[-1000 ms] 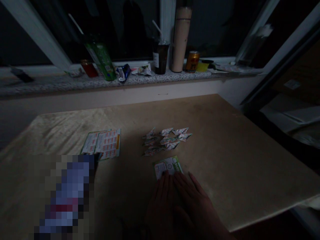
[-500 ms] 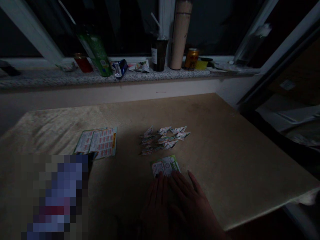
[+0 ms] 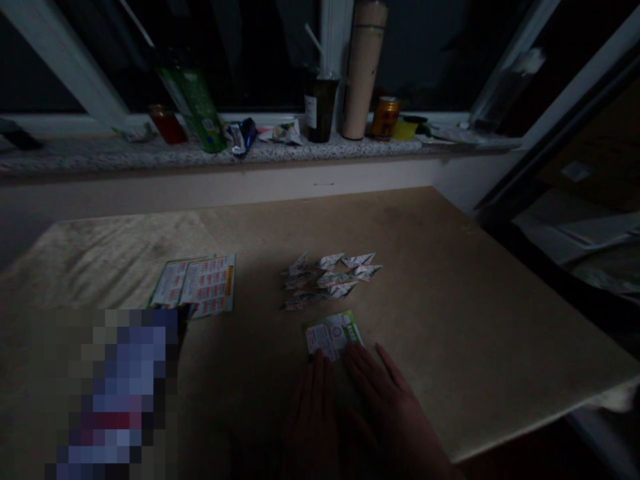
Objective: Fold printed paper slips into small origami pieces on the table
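A small printed paper sheet [image 3: 334,331], white with a green edge, lies flat on the table in front of me. My left hand [image 3: 314,403] rests palm down with its fingers stretched out, their tips at the sheet's near left edge. Beside it, my right hand [image 3: 387,397] lies flat too, fingertips on the sheet's near right part and the little finger spread outward. Beyond the sheet sits a cluster of several folded paper pieces [image 3: 336,280] with pointed ends. The sheet's near edge is partly hidden under my fingers.
Printed sheets [image 3: 207,287] lie on the brown-covered table [image 3: 450,320] to the left, near a blurred-out patch [image 3: 120,387]. The windowsill [image 3: 280,152] behind holds a green bottle [image 3: 200,110], a dark cup with a straw [image 3: 323,110], a tall pinkish flask [image 3: 364,73] and an orange can [image 3: 385,120].
My hands have drawn slightly apart, so more of the sheet's near part shows between them. The folded pieces and other sheets stay where they were.
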`<state>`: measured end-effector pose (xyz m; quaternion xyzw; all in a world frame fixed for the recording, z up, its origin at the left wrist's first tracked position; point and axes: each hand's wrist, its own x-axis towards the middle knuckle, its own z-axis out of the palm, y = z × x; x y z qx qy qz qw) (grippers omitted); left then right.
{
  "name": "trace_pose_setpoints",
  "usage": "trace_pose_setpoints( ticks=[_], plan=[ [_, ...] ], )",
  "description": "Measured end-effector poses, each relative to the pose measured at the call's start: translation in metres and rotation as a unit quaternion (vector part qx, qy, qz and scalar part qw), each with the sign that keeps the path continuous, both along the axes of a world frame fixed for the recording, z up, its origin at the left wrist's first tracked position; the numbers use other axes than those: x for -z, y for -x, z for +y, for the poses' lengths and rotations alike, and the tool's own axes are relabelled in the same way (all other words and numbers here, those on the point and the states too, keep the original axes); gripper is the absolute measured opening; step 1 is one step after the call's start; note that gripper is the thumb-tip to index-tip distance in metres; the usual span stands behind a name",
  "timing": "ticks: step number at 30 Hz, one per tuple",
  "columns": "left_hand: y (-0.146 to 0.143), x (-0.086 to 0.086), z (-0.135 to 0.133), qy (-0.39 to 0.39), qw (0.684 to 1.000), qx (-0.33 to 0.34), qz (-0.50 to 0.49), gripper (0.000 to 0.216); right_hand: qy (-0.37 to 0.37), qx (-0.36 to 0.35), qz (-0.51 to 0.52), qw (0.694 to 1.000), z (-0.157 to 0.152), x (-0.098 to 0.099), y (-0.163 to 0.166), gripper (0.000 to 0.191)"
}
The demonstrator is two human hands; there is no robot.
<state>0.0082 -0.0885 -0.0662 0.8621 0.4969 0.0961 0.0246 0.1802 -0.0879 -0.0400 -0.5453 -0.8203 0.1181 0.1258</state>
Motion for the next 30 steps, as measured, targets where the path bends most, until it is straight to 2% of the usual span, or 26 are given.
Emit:
trace_pose_setpoints(
  ticks=[4, 8, 13, 18, 24, 26, 30],
  plan=[
    [0.0, -0.001, 0.001, -0.02, 1.0, -0.005, -0.005, 0.078, -0.033, 0.057, 0.018, 0.998, -0.003, 0.01, -0.002, 0.061],
    [-0.001, -0.001, 0.002, -0.066, 0.998, 0.008, -0.001, 0.079, -0.058, 0.048, 0.009, 0.997, -0.004, 0.016, -0.001, 0.056],
    [0.0, -0.007, 0.005, -0.095, 0.995, 0.016, 0.0, 0.074, -0.059, 0.05, 0.014, 0.997, -0.002, 0.012, -0.001, 0.058],
    [0.009, -0.019, 0.008, -0.084, 0.995, 0.044, 0.029, 0.067, -0.073, 0.03, 0.003, 0.997, -0.004, 0.009, -0.005, 0.054],
    [0.021, -0.014, 0.021, -0.129, 0.986, 0.092, 0.049, 0.064, -0.117, 0.006, -0.014, 0.993, -0.012, 0.004, -0.005, 0.043],
    [0.023, -0.012, 0.026, -0.136, 0.985, 0.094, 0.055, 0.064, -0.143, 0.009, 0.012, 0.99, -0.013, 0.002, -0.002, 0.039],
    [0.027, -0.018, 0.034, -0.092, 0.991, 0.055, 0.081, 0.059, -0.183, 0.006, 0.047, 0.982, -0.012, -0.001, 0.002, 0.032]
  ],
)
